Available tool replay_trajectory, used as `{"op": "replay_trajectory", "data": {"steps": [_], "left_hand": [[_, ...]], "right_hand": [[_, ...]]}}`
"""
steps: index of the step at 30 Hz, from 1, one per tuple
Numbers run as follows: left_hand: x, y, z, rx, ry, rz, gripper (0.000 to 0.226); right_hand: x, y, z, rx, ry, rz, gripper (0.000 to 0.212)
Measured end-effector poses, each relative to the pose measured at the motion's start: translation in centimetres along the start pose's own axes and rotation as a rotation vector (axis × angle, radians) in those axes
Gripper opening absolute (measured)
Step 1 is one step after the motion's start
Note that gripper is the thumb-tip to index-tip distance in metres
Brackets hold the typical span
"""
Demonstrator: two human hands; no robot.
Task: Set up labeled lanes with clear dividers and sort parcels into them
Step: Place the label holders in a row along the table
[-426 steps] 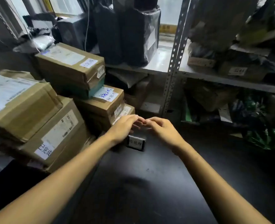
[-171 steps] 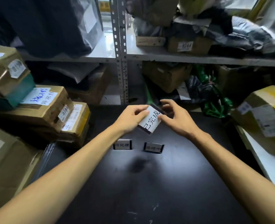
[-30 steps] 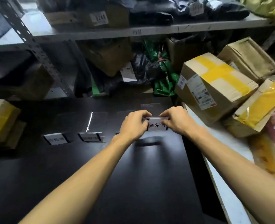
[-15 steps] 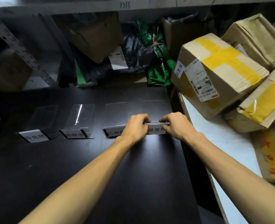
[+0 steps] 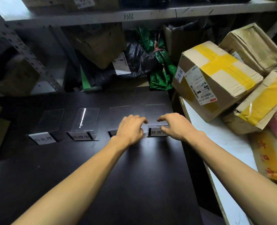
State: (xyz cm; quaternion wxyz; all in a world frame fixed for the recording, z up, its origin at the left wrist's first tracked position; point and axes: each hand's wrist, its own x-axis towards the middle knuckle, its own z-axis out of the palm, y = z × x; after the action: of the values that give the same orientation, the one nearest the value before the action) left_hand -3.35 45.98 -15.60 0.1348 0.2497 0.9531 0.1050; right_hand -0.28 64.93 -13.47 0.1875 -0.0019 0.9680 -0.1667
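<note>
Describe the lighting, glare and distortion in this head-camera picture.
Head view: dim overall, with a soft sheen on the black table; a white glare streak runs down the second clear divider from the left; wide-angle distortion bows the shelf edge; the leftmost label looks soft.

Label stands (image 5: 81,135): four abreast on surface (image 5: 118,184).
Parcels (image 5: 215,75): stacked right of row.
Shelf (image 5: 102,17): behind, above row.

Third label (image 5: 111,133) mostly behind left hand (image 5: 131,129); fourth label (image 5: 155,132) end under right hand (image 5: 175,125).
</note>
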Motion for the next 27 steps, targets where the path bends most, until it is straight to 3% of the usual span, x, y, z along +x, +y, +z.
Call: {"op": "replay_trajectory", "data": {"steps": [6,12,27], "left_hand": [[-1.3,-5.0,-0.2,0.101,-0.028,-0.143,0.042],[-1.3,-5.6,0.9,0.053,-0.034,-0.104,0.029],[0.6,-6.7,1.1,0.052,0.004,-0.043,0.038]], "right_hand": [[1.2,-1.3,1.8,-0.074,0.013,0.044,0.039],[1.8,-1.2,2.4,-0.079,0.032,0.054,0.036],[3.4,-2.1,2.1,-0.089,0.093,0.078,0.034]]}}
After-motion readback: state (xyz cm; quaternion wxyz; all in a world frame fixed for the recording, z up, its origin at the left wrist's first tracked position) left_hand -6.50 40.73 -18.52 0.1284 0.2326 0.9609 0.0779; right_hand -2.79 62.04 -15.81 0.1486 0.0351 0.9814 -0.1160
